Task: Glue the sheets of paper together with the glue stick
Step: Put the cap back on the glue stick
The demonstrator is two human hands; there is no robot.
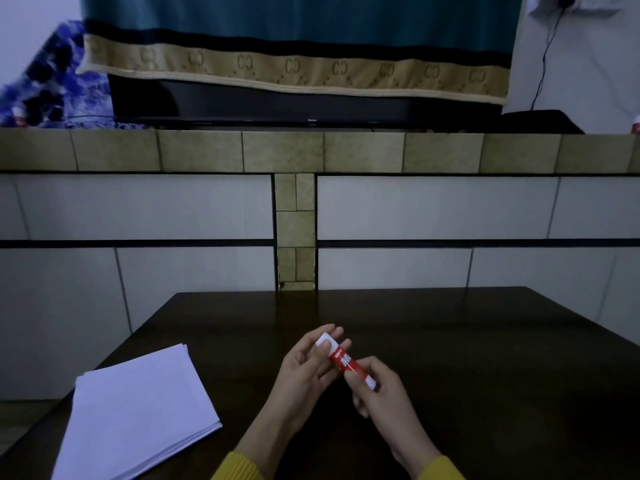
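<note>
A red glue stick (345, 362) with a white cap and white base is held above the dark table (467, 341), tilted with the cap pointing away to the left. My left hand (308, 368) pinches the white cap end between thumb and fingers. My right hand (382, 393) grips the lower red body and white base. The cap is on the stick. A stack of white paper sheets (138, 410) lies flat on the table at the near left, well apart from both hands.
The table's far edge meets a white tiled wall (433, 209) with a tan tiled ledge (284, 150). On the ledge stands a television (304, 105) draped with a teal and tan cloth. The table's left edge runs diagonally beside the paper.
</note>
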